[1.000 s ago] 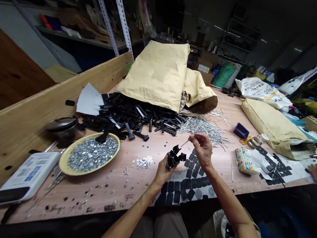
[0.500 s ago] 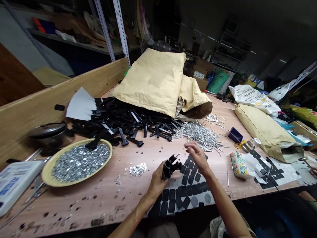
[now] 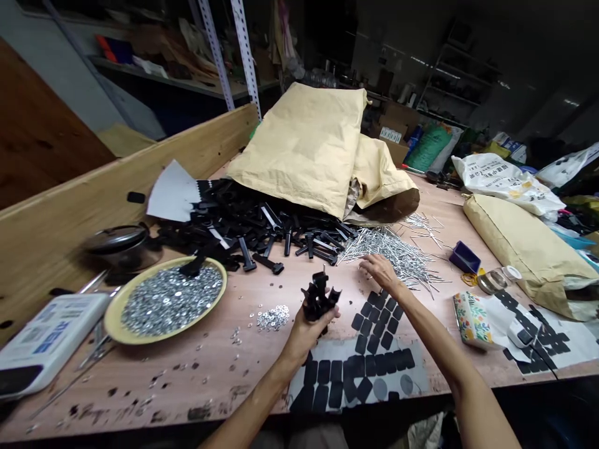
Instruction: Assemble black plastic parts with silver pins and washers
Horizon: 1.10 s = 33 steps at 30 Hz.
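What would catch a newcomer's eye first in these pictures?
The big tan paper sack, upper centre, dominates, behind scattered black plastic-looking parts. On the left, a round yellow dish holds many small silver metal washers. Near the centre, the left hand grips a black plastic-looking cluster.

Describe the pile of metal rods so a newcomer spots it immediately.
Find the big central tan sack. By its near right corner, beside the right hand, lies the pile of metal rods. These are thin and silvery, unlike the black parts heaped to the left.
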Tool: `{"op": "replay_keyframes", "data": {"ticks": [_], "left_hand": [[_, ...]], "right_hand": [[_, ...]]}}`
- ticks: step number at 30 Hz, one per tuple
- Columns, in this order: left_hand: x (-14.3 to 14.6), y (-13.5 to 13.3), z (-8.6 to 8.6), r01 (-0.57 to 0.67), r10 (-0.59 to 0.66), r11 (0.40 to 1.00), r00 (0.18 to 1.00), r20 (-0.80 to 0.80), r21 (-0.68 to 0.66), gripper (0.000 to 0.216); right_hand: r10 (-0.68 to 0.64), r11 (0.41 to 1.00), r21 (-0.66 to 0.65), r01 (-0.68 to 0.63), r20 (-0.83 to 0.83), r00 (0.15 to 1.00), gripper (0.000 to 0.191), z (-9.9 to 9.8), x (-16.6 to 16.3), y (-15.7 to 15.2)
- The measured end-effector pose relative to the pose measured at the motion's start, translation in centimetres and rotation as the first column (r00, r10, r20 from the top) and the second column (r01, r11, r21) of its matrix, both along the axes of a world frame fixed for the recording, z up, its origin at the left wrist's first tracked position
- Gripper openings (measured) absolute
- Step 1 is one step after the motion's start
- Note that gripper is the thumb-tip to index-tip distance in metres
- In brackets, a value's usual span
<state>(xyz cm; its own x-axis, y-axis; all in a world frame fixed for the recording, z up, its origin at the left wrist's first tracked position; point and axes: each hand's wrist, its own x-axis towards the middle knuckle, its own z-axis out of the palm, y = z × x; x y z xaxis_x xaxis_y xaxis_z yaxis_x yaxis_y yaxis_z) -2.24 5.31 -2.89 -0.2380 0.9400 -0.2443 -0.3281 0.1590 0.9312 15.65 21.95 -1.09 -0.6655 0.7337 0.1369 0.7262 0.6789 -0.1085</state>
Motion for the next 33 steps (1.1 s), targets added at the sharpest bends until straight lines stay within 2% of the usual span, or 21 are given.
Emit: {"op": "replay_keyframes", "data": {"ticks": [1,2,4,5,7,9,11,14,17,20,22,24,26,27,29,30,33], "left_hand": [[-0.1,0.1,0.2,0.016,-0.015,1.000,0.999,0.036,-0.019,0.038],[-0.2,0.2,0.4,0.017,-0.016,0.999,0.998,0.061,-0.027,0.037],[-0.2,0.3,0.6,-0.011,0.012,1.000,0.998,0.063,-0.005,0.039],[-0.2,0.4,0.6,-0.026,0.025,0.999,0.999,0.044,0.019,0.042],[-0.1,0.4,0.5,-0.020,0.020,0.998,1.000,-0.006,0.054,0.052],[0.2,0.5,0.3,0.003,0.000,0.998,0.999,-0.051,0.066,0.056],[0.4,0.5,0.1,0.015,-0.009,0.997,0.997,-0.076,0.080,0.056],[0.7,0.4,-0.2,0.022,-0.014,0.994,0.997,-0.078,0.103,0.055],[0.8,0.5,-0.2,0.016,-0.006,0.994,0.996,-0.093,0.104,0.055],[0.8,0.5,-0.1,0.009,0.003,0.995,0.993,-0.120,0.104,0.056],[0.7,0.4,-0.1,0.000,0.012,0.995,0.992,-0.126,0.095,0.057],[0.6,0.2,-0.2,-0.012,0.022,0.996,0.993,-0.116,0.086,0.058],[0.4,-0.1,-0.3,-0.037,0.047,0.996,0.992,-0.119,0.084,0.056],[0.4,-0.2,-0.4,-0.046,0.058,0.995,0.989,-0.135,0.086,0.054],[0.3,-0.4,-0.5,-0.052,0.068,0.994,0.980,-0.187,0.092,0.048],[0.4,-0.5,-0.6,-0.039,0.058,0.995,0.976,-0.212,0.091,0.045],[0.5,-0.3,-0.6,0.025,-0.002,0.995,0.971,-0.238,0.096,0.045]], "right_hand": [[-0.031,1.000,-0.002,0.031,-0.194,0.981,0.018,0.4,-0.3,-0.3],[-0.073,0.997,-0.025,0.069,-0.422,0.904,0.017,0.9,-0.6,-0.9],[-0.162,0.987,-0.140,0.084,-0.784,0.600,0.025,2.3,-1.6,-3.0],[-0.198,0.979,-0.202,0.043,-0.864,0.462,0.030,3.1,-2.2,-4.2],[-0.249,0.955,-0.286,-0.081,-0.919,0.304,0.031,4.5,-3.1,-6.7],[-0.274,0.930,-0.321,-0.180,-0.931,0.242,0.028,5.5,-3.7,-8.6],[-0.291,0.912,-0.341,-0.230,-0.930,0.225,0.027,5.7,-3.9,-9.6],[-0.305,0.900,-0.365,-0.240,-0.918,0.253,0.027,5.2,-3.8,-10.3],[-0.284,0.904,-0.367,-0.221,-0.899,0.334,0.026,4.3,-3.6,-10.7],[-0.192,0.928,-0.321,-0.188,-0.846,0.498,0.019,4.1,-2.7,-10.3],[-0.117,0.967,-0.232,-0.103,-0.769,0.629,0.018,4.1,-1.6,-9.1],[-0.112,0.993,-0.100,0.063,-0.619,0.778,0.017,3.9,-0.1,-7.1],[-0.185,0.978,0.030,0.208,-0.347,0.919,0.014,3.2,1.1,-5.1],[-0.214,0.970,0.082,0.231,-0.175,0.961,0.013,2.6,1.5,-4.3],[-0.180,0.979,0.124,0.164,0.130,0.975,0.016,1.3,1.8,-3.0],[-0.124,0.988,0.113,0.101,0.216,0.968,0.018,0.6,1.7,-2.6],[0.018,0.997,0.065,-0.034,0.242,0.970,0.021,-0.6,0.9,-1.8]]}}
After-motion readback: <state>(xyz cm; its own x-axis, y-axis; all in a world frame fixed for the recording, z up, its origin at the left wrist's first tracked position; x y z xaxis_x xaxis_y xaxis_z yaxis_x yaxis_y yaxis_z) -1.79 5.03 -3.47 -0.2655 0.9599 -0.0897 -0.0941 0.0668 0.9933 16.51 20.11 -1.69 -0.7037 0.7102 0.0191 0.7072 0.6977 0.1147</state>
